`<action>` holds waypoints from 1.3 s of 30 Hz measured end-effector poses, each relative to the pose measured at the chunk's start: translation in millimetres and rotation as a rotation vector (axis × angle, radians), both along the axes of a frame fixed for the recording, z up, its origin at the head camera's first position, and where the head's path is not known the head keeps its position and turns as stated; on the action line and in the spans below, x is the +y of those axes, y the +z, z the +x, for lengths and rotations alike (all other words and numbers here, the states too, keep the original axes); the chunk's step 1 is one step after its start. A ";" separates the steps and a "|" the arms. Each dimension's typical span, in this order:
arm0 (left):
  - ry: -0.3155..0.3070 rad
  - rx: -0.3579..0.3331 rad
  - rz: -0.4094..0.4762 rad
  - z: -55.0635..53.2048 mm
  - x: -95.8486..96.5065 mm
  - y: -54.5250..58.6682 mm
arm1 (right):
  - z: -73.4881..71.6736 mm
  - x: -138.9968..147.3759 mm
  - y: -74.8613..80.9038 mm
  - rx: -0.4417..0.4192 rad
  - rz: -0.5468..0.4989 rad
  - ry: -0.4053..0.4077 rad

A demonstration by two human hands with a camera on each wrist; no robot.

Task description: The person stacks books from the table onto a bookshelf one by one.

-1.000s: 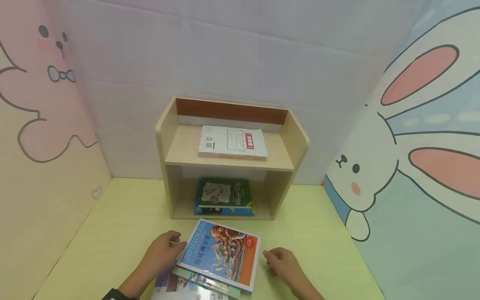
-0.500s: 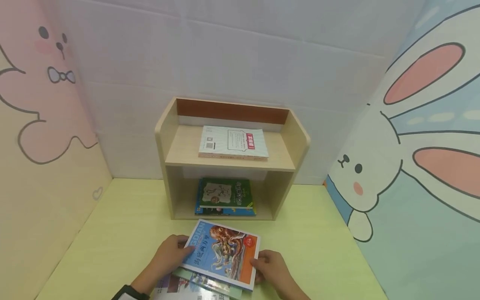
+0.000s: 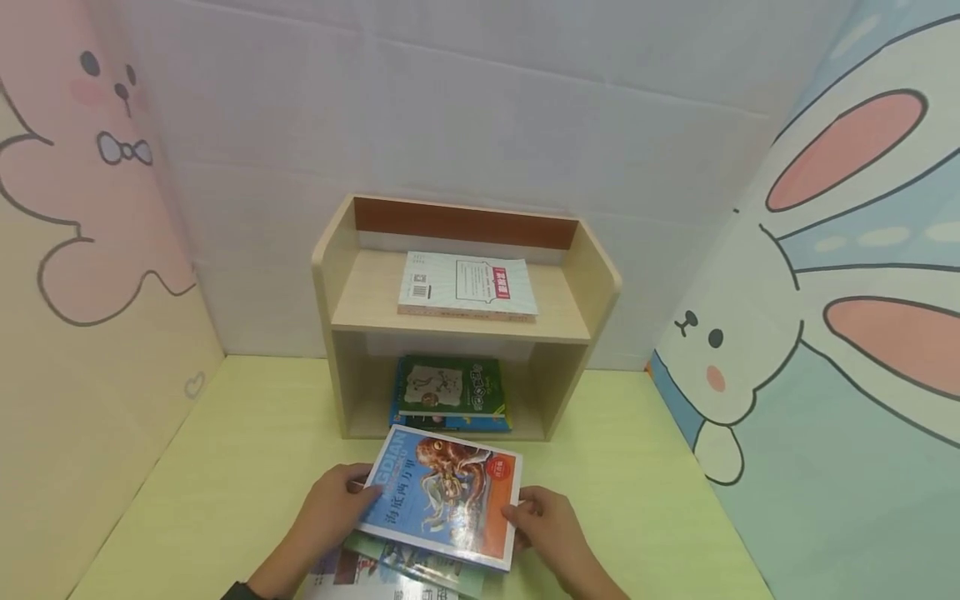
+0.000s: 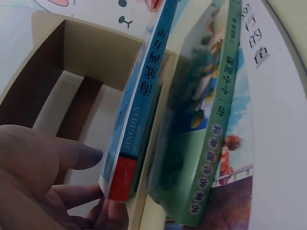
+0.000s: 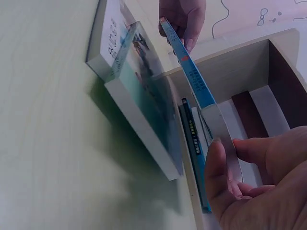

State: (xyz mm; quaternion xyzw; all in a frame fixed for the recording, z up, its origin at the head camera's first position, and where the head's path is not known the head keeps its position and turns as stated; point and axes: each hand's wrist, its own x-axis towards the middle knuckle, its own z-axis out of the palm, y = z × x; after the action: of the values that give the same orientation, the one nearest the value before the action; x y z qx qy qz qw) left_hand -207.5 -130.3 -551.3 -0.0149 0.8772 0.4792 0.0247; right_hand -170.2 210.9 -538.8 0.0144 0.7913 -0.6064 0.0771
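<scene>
Both hands hold a blue-and-orange book point(image 3: 427, 500) with an octopus on its cover, one at each side. My left hand point(image 3: 330, 507) pinches its left edge, thumb on top and fingers beneath. At the opposite edge my right hand point(image 3: 553, 532) grips it the same way. In the left wrist view its blue spine point(image 4: 144, 91) faces the camera. A gap shows in the right wrist view between the held book and the green book point(image 5: 144, 91). That green book lies on a white book point(image 3: 352, 590), partly hidden under the held one.
A two-tier wooden shelf point(image 3: 457, 333) stands just beyond the hands. White books point(image 3: 465, 283) lie on its upper tier. In the lower tier a green comic book point(image 3: 450, 385) lies on a blue one point(image 3: 483, 423). Painted walls point(image 3: 847, 500) rise at both sides.
My right hand has come in from the right and taken the book's edge; my left has closed on the left edge. The book has risen off the green one, its far edge tilting up.
</scene>
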 end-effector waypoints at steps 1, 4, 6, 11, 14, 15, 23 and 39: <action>0.006 -0.005 0.008 0.9 -0.5 1.8 | 0.2 0.5 2.0 -0.002 0.005 -0.002; 0.025 -0.021 0.041 3.5 -2.6 6.5 | 0.4 2.9 9.7 -0.016 0.022 -0.003; 0.038 -0.034 0.063 4.8 -4.1 9.7 | 0.1 4.4 15.5 -0.026 0.041 0.000; 0.049 -0.081 0.160 7.4 -7.2 19.2 | -1.5 8.2 27.5 -0.041 0.063 -0.001; 0.050 -0.111 0.241 9.2 -8.6 25.2 | -2.2 10.0 32.7 -0.037 0.056 -0.002; 0.048 -0.117 0.265 9.9 -9.2 27.1 | -2.4 10.4 34.4 -0.038 0.057 -0.001; 0.032 -0.136 0.314 14.5 -11.8 39.2 | -5.0 12.8 48.1 -0.065 0.093 0.006; -0.021 -0.055 0.357 5.2 -10.0 54.7 | -17.4 16.4 63.4 -0.004 0.029 0.011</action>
State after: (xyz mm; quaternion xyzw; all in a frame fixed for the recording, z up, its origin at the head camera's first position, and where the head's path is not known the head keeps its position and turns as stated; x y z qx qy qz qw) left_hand -202.3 -140.3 -496.6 -0.0142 0.7773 0.6264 0.0562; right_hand -187.6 227.3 -475.4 0.0124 0.7998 -0.5946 0.0817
